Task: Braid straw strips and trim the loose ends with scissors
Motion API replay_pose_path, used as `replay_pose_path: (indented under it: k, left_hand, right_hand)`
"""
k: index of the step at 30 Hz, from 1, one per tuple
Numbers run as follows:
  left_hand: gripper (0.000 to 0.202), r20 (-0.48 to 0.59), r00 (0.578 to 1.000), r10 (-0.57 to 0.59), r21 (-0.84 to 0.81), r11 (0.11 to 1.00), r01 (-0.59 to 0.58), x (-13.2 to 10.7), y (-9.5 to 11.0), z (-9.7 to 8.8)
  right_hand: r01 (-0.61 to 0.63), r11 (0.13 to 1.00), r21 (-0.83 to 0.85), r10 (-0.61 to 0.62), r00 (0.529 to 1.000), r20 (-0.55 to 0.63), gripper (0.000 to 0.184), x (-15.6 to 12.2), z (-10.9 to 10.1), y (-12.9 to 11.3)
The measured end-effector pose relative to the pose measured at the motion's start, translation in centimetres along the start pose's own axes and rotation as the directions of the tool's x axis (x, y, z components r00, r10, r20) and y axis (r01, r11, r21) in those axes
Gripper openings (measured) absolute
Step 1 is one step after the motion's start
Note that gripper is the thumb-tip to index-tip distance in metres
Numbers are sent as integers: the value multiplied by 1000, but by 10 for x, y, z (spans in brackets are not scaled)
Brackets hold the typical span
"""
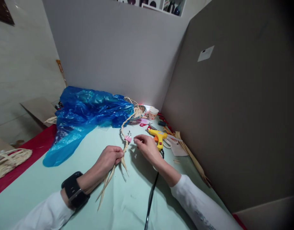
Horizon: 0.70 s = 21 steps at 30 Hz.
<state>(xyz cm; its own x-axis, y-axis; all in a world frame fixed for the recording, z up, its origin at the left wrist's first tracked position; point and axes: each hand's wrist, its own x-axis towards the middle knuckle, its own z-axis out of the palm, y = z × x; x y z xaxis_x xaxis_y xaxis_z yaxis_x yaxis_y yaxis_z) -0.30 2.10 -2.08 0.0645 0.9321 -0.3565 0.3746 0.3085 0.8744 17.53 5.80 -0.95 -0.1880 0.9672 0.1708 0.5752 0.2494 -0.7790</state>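
Note:
A braided strand of dried, straw-coloured leaf runs down from the far end of the table toward me. A pink binder clip with silver handles grips the braid. Just below that clip, my left hand is closed, pinching the braid between thumb and fingers. Loose leaf strips hang out under it, spread over the table. To the right of the clip hovers my right hand, its fingers loosely bent and slightly apart, with nothing visible in them. A small gap separates its fingertips from the clip.
A yellow glue gun lies beyond my right hand, its black cord running toward me. Scissors, a paper cup and a woven basket stand farther back. Blue plastic covers the left; a grey partition borders the right.

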Motion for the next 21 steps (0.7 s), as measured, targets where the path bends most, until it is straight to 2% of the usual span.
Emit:
replay_pose_path:
  k: [2, 6, 8, 15, 21]
  left_hand:
    - [32, 9, 1000, 17, 18, 1000, -17, 1, -2, -2]
    - [31, 20, 998, 62, 56, 996, -63, 3, -5, -6]
    - [31, 8, 997, 81, 74, 994, -81, 6, -6, -11]
    - [31, -96, 991, 95, 131, 988, -82, 21, -9, -33]
    - [33, -142, 981, 132, 223, 970, -98, 17, -2, -36]
  right_hand:
    - [18, 999, -26, -19, 1000, -7, 24, 16, -5, 5]
    - [89, 996, -26, -85, 988, 130, 29, 45, 1, 12]
    - [113, 993, -17, -109, 981, 161, 29, 53, 7, 15]
    - [98, 995, -6, -96, 980, 176, 29, 63, 16, 30]
    - [65, 998, -2, -63, 977, 204, 28, 66, 14, 34]
